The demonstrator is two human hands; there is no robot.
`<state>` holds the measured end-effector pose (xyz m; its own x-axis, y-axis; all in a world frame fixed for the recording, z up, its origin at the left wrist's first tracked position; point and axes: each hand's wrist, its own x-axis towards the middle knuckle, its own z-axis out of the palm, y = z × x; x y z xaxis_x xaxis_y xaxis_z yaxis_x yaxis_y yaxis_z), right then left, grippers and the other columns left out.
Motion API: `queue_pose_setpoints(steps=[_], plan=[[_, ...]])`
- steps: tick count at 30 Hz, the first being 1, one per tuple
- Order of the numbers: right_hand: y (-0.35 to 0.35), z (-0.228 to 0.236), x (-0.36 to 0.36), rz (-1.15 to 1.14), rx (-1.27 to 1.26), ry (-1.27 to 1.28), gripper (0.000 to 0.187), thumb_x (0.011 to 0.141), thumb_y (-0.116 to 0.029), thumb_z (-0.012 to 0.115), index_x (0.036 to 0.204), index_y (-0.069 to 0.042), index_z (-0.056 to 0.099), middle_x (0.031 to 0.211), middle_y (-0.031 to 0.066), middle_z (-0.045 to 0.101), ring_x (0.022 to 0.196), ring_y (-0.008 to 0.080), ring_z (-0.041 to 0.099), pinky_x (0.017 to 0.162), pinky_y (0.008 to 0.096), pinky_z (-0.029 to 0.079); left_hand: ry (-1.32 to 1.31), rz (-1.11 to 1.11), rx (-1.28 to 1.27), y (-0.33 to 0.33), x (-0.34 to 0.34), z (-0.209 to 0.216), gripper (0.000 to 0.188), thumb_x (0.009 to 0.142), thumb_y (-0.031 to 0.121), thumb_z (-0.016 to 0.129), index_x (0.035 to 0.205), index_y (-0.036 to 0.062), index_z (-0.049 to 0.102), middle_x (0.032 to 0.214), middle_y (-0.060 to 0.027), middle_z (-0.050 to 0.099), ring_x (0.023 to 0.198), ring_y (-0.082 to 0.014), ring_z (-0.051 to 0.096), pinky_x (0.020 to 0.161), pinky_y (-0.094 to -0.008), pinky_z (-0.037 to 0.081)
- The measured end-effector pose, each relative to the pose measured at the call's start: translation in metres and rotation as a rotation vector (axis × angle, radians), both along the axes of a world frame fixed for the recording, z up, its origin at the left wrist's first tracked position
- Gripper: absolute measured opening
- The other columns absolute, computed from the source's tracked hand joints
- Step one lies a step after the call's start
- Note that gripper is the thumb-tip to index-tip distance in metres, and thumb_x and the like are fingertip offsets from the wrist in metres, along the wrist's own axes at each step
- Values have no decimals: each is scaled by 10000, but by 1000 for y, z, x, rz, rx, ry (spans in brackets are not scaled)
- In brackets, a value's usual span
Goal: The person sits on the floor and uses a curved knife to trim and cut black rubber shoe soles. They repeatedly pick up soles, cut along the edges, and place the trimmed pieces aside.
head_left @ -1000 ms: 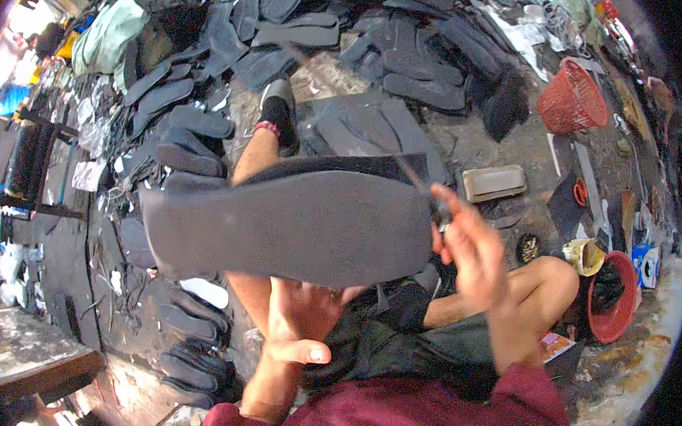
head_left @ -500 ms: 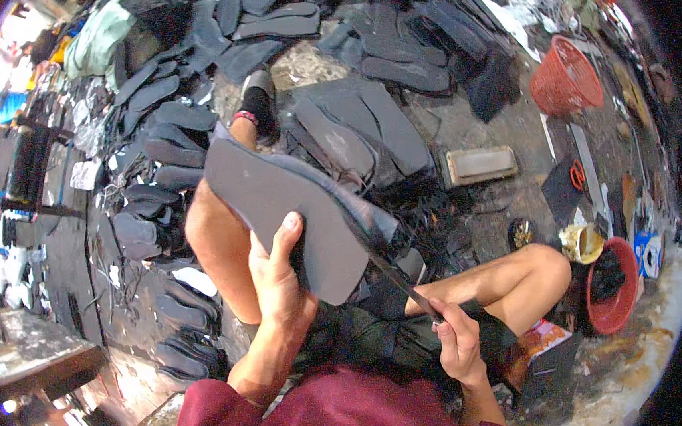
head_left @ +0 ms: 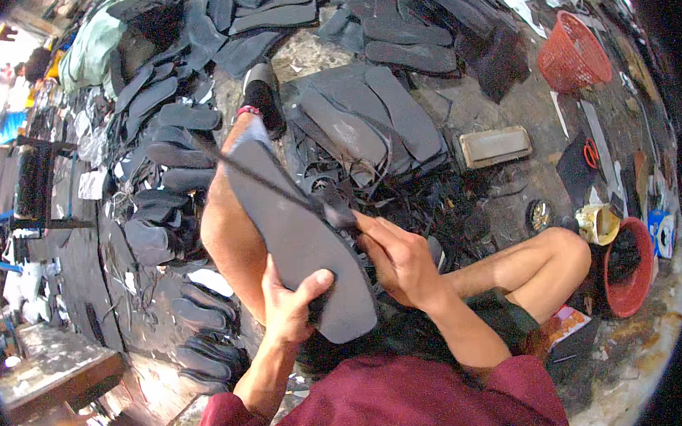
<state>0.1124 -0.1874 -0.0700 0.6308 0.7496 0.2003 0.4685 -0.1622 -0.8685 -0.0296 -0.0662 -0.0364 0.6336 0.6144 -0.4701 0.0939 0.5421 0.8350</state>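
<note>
My left hand (head_left: pixel 292 301) grips the lower left edge of a grey shoe sole (head_left: pixel 304 248), its thumb lying on the flat face. The sole is held tilted above my lap, its far end near my bent left leg. At the sole's right edge, my right hand (head_left: pixel 399 260) is closed around a long, thin, dark piece (head_left: pixel 266 177). This piece crosses over the sole's upper part toward the far left and is blurred; whether it is a strip or a blade cannot be told. Some light material shows at the sole's far end.
Dark soles (head_left: pixel 409 55) lie in piles at the far side and along the left. Sheets and off-cuts cover the floor ahead. A pale rectangular block (head_left: pixel 496 146), a red basket (head_left: pixel 572 50), orange-handled scissors (head_left: pixel 590 153) and a red bowl (head_left: pixel 630 270) are at the right. A wooden bench (head_left: pixel 58 379) stands left.
My right hand has moved up and left from beside my right leg to the sole's edge, bringing the dark piece across the sole. The sole has shifted slightly nearer and turned more upright.
</note>
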Motion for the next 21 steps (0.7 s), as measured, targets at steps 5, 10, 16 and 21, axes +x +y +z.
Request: queue_pose_setpoints(steps=[5,10,16,21], plan=[[66,-16,15,-97,28,-36,384,979,-160,541,1362,-191,554,907,147,635,769,401,642,631,474,527,14,-103,53,-7,-4,-5,757,704,145,871,1323,9,457,1138,-90,622,1048,-216,617,933,-374,513],[38,13,-8,43,138,-46,481,932,-98,583,1406,-161,535,856,154,586,733,386,624,618,445,508,-161,-95,133,15,-29,-6,805,750,379,871,1351,2,490,1247,-91,616,1127,-216,605,998,-359,463],[-39,-10,-51,88,-25,145,360,924,-97,610,1275,-17,596,889,160,588,787,378,599,743,426,491,-72,-41,-121,43,-18,46,359,905,271,684,1166,36,612,1113,-35,682,1017,-175,643,894,-331,503],[-109,-12,-69,100,-179,187,334,963,-160,575,1274,-51,630,865,156,608,739,321,603,695,407,498,-30,-39,-249,52,-37,31,403,879,313,740,1142,22,648,984,-54,713,855,-158,680,791,-316,546]])
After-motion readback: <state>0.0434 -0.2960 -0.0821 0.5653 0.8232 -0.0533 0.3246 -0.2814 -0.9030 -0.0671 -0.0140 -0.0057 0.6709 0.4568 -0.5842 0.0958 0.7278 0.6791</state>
